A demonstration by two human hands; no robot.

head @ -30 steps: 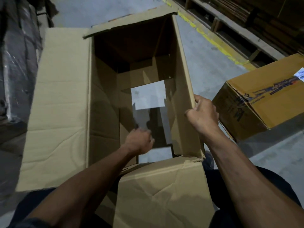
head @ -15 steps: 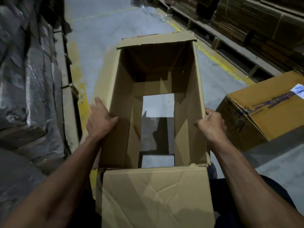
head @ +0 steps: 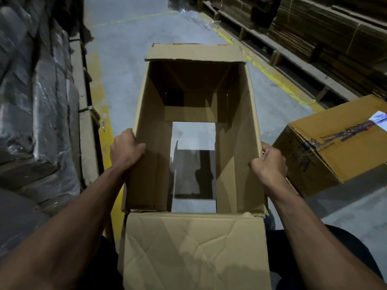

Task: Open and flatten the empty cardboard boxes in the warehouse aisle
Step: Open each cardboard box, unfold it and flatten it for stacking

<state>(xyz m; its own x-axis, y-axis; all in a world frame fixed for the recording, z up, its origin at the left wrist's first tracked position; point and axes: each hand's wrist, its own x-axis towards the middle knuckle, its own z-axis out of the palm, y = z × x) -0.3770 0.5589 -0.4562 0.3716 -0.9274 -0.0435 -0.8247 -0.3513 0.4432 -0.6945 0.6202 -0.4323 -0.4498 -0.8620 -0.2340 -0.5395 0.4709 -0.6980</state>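
Note:
A tall brown cardboard box [head: 240,130] stands open in front of me, and I look down through it. Its bottom flaps are parted, so the grey floor shows through the gap. A creased top flap [head: 194,248] folds toward me and another flap [head: 194,53] stands at the far end. My left hand [head: 125,152] grips the top edge of the left wall, thumb inside. My right hand [head: 269,162] grips the top edge of the right wall.
A second, yellowish printed carton [head: 339,143] lies tilted on the floor at the right, close to my right hand. Plastic-wrapped pallets [head: 35,101] line the left side. Stacks of flat cardboard [head: 326,38] sit on pallets at the far right. Yellow floor lines [head: 278,82] mark the aisle.
My left hand came out of the box interior and took hold of the left wall's top edge. The wide left flap folded out of sight. The view lifted to show more aisle.

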